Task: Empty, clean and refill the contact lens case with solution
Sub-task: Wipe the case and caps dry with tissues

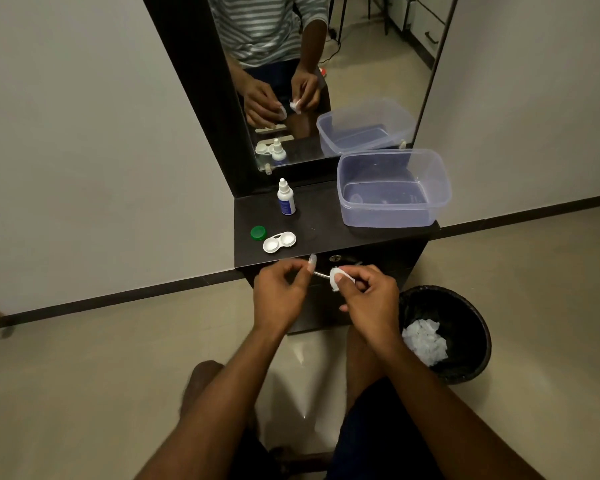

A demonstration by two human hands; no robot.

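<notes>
At centre frame, on the dark shelf (326, 220), lies the white lens case (279, 242), both wells uncapped and facing up, a green cap (257, 233) just left of it. Below it, off the shelf edge, the left hand (281, 292) pinches a pale cap (311, 262) between thumb and fingertips. The right hand (368, 299) grips a white tissue wad (340, 278) just beside that cap. The case sits apart from both hands. The solution bottle (286, 199) stands upright behind it.

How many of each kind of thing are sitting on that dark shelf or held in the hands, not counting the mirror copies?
Solution bottle: 1
Lens case: 1
Case caps: 2, green cap on the shelf, white cap in the left hand
Plastic tub: 1
Tissue wad, in the right hand: 1
Total: 6
</notes>
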